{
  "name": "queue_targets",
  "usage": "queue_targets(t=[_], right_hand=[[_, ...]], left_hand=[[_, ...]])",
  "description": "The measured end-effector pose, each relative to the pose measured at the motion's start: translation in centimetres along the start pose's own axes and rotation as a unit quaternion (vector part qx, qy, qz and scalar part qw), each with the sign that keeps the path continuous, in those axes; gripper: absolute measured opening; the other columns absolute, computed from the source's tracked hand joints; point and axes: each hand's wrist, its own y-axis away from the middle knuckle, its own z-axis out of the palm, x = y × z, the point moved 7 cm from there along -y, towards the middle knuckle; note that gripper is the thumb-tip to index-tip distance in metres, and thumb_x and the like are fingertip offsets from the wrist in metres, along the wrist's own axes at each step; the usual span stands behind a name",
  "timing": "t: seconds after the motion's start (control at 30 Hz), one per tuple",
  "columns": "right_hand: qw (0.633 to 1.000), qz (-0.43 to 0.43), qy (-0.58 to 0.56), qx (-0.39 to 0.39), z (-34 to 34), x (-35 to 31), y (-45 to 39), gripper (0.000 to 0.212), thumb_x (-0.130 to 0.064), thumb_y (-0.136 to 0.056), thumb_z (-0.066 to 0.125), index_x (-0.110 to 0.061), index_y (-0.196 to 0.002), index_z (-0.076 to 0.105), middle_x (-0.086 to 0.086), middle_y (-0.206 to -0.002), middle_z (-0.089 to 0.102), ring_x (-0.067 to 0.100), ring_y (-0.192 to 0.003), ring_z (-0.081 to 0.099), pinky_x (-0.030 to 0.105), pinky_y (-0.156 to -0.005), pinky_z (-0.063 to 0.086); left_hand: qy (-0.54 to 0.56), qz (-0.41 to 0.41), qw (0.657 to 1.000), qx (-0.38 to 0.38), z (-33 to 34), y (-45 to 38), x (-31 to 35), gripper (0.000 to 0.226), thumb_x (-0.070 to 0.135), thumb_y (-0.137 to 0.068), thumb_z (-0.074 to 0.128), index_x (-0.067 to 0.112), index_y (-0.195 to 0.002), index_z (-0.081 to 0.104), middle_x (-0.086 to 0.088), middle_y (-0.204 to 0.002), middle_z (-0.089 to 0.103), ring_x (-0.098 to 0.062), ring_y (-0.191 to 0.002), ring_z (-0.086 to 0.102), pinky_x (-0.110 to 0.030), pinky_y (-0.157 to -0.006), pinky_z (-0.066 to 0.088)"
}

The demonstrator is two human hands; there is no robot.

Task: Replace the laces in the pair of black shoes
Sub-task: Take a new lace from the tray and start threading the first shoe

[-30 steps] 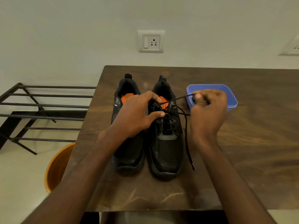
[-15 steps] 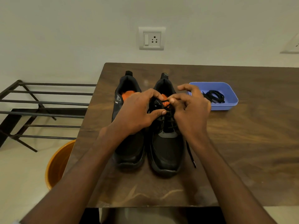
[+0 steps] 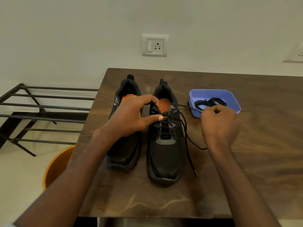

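Two black shoes with orange insoles stand side by side on the brown table (image 3: 262, 169), toes toward me. The left shoe (image 3: 124, 154) shows no lace. The right shoe (image 3: 165, 154) carries a black lace (image 3: 185, 128) through its eyelets. My left hand (image 3: 131, 117) grips the right shoe's collar, thumb pressed on the top left eyelet. My right hand (image 3: 219, 125) is to the right of the shoe, fingers curled round one lace end pulled taut from the top eyelet. The other lace end hangs down the shoe's right side onto the table.
A blue plastic tray (image 3: 232, 99) holding a coiled black lace (image 3: 209, 102) stands behind my right hand. A black metal rack (image 3: 41, 110) and an orange bucket (image 3: 55, 167) are on the floor to the left. A wall socket (image 3: 155, 45) sits above the table.
My right hand went from beside the tray to the top eyelet, then pulled the lace out to the right again. My left hand stayed on the right shoe.
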Motion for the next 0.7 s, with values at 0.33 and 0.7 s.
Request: queue_targets(t=[0.33, 0.7], right_hand=[[0.960, -0.155, 0.215, -0.090, 1.8, -0.7, 1.0, 0.011, -0.014, -0.084, 0.066, -0.015, -0.091, 0.074, 0.013, -0.109, 0.061, 0.032, -0.103, 0.058, 0.047, -0.085, 0.052], [0.920, -0.267, -0.083, -0.274, 4.4, -3.9, 3.6, 0.039, -0.018, -0.092, 0.069, -0.026, -0.130, 0.063, -0.012, -0.132, 0.060, 0.000, -0.124, 0.054, 0.021, -0.101, 0.048]], left_hand=[[-0.051, 0.012, 0.999, 0.013, 1.5, -0.5, 2.0, 0.022, 0.043, -0.094, 0.065, 0.032, -0.110, 0.074, 0.011, -0.123, 0.062, -0.007, -0.112, 0.059, -0.050, -0.099, 0.049], [0.020, 0.004, 0.997, 0.076, 1.1, -0.3, 2.3, 0.009, 0.019, -0.094, 0.074, 0.019, -0.102, 0.076, 0.008, -0.107, 0.067, -0.006, -0.096, 0.064, -0.025, -0.085, 0.055]])
